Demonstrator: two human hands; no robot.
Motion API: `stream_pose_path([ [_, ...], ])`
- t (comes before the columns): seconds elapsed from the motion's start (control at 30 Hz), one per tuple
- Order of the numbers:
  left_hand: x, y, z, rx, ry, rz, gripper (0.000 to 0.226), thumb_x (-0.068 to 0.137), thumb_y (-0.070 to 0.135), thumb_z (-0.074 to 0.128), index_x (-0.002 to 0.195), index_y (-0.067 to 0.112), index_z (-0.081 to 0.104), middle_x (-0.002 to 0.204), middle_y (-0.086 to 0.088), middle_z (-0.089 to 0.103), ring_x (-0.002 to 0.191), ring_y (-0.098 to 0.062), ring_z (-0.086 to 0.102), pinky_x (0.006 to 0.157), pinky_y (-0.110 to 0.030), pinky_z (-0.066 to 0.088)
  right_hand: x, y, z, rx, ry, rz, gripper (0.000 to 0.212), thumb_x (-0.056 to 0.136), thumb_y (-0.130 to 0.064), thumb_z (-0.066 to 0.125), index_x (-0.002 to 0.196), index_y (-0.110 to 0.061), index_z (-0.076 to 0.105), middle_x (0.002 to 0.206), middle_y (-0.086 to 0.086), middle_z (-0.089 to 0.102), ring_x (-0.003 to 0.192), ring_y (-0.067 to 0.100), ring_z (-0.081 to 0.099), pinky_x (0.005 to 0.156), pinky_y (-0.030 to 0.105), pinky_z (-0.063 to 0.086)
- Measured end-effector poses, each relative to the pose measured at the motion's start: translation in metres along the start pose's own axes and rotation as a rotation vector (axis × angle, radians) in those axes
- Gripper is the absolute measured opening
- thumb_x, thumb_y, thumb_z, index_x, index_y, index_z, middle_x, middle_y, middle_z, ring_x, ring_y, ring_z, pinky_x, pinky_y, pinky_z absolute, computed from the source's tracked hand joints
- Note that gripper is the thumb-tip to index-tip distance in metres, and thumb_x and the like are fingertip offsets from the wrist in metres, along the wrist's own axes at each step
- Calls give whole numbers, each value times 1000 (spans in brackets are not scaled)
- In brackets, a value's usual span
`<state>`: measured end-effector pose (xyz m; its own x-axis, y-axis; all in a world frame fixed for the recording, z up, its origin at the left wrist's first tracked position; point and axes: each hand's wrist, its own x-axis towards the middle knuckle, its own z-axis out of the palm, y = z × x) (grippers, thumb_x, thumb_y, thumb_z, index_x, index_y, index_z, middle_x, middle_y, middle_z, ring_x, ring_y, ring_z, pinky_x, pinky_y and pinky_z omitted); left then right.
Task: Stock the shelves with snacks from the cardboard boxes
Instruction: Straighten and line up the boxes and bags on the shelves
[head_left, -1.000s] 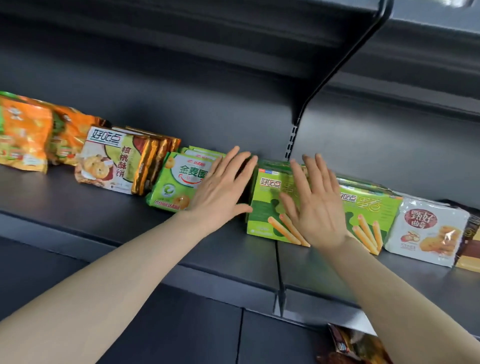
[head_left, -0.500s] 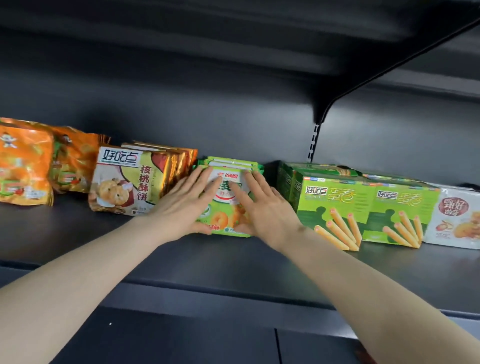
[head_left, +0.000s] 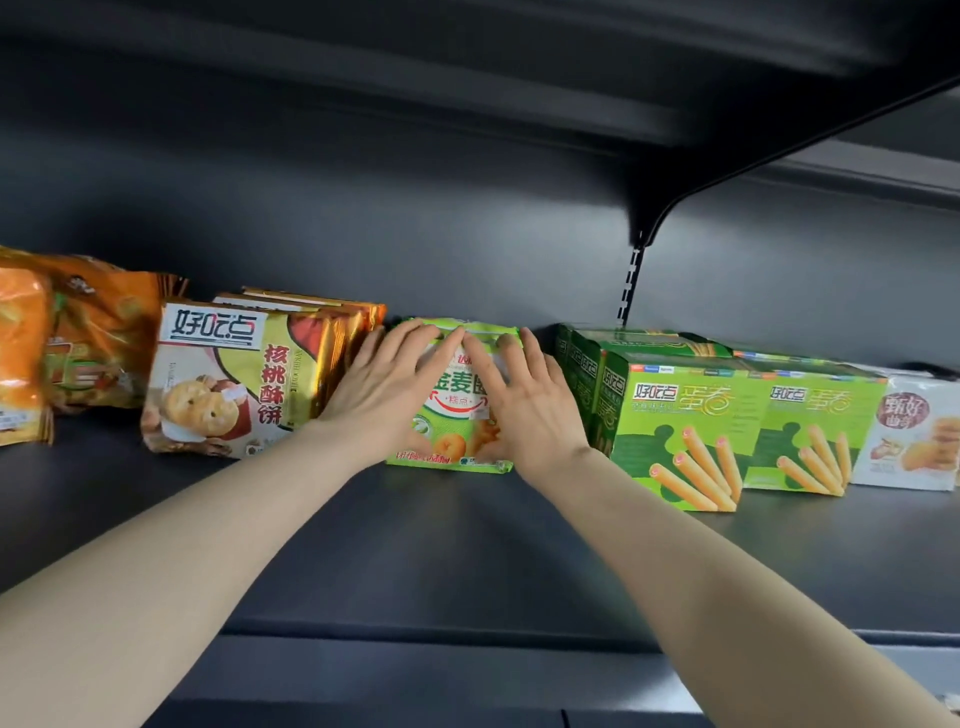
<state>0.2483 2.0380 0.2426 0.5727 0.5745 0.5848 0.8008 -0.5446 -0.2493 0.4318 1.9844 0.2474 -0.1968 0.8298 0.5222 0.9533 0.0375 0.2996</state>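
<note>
L hand (head_left: 384, 387) & R hand (head_left: 524, 410) both lay flat on front of green pack (head_left: 457, 415), straight-fingered, tips meeting near top edge; nothing gripped. Pack stood upright at back of shelf (head_left: 467, 545), btwn gold packs (head_left: 223, 379) to left & green boxes (head_left: 675, 415) to right.

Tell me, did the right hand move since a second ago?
Yes, leftward. The right hand left the green box under the slotted upright and now presses the green bag left of it.
</note>
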Motion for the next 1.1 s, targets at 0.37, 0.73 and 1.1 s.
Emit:
stream_pose_path([
  [0.37, 63, -34, -35, -193, -496, -84, 146, 53, 70, 82, 158, 17, -3, 166, -5, 4, 152, -29, -2, 124, -41, 10, 87, 27, -47, 518, -273, 164, 61, 101, -57, 38, 148, -19, 43, 151, 11, 47, 139, 29, 42, 110, 31, 32],
  [0.73, 34, -13, -23, -250, -134, -82, 102, 61, 46, 88, 145, 17, 37, 147, 1, 41, 135, -22, 39, 108, -33, 35, 103, 17, -27, 401, -264, 146, 53, 107, -48, 23, 142, -19, 51, 150, 16, 47, 138, 35, 43, 113, 39, 33],
  [1.1, 8, -2, -10, -667, 22, -450, 139, 63, 36, 92, 156, 29, -10, 164, 0, 9, 149, -20, 19, 118, -38, 26, 49, 1, -9, 297, 356, 321, 44, 101, -50, 38, 122, -21, 63, 131, 8, 60, 136, 36, 39, 101, 53, 39],
])
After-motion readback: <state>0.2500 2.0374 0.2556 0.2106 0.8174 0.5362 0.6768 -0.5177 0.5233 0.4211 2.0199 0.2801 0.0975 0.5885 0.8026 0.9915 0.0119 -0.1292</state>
